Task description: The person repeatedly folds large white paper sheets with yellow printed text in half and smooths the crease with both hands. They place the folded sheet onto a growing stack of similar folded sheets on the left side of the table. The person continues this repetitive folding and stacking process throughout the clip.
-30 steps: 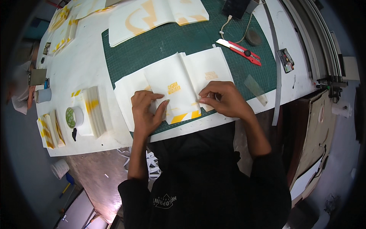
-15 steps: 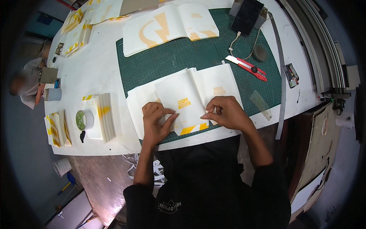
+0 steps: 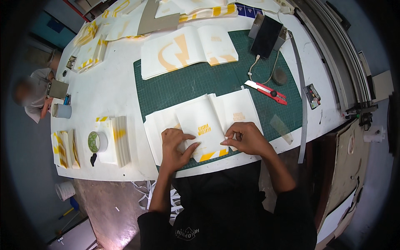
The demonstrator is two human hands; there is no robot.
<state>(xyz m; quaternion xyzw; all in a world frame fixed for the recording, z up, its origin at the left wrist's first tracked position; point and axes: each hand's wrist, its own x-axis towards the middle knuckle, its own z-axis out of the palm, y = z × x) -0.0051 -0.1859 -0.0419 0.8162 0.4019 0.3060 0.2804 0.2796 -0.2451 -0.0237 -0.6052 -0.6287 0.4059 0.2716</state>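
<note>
A white printed booklet [image 3: 205,112] with yellow lettering and a yellow striped lower edge lies spread on the green cutting mat [image 3: 179,89], close to the table's near edge. At the right edge of its middle page, my right hand [image 3: 246,139] has thumb and forefinger pinched together on the paper. My left hand [image 3: 177,148] rests at the left side of that page, thumb and forefinger apart and its other fingers curled. Beyond lies another open booklet [image 3: 171,52] with a pale orange design. A red snap-off cutter [image 3: 268,92] lies to the right with its blade out.
A dark phone [image 3: 268,33] with a cable leans at the back right. A long metal ruler [image 3: 303,104] lies along the right. On the left are a roll of tape [image 3: 97,142], a stack of folded sheets [image 3: 120,141] and a cup [image 3: 62,111]. Another person [image 3: 39,96] is at the far left.
The view has shifted, so everything sits lower in the picture and more of the far table shows. My left thumb and forefinger are slightly wider apart; my right hand still pinches the page edge.
</note>
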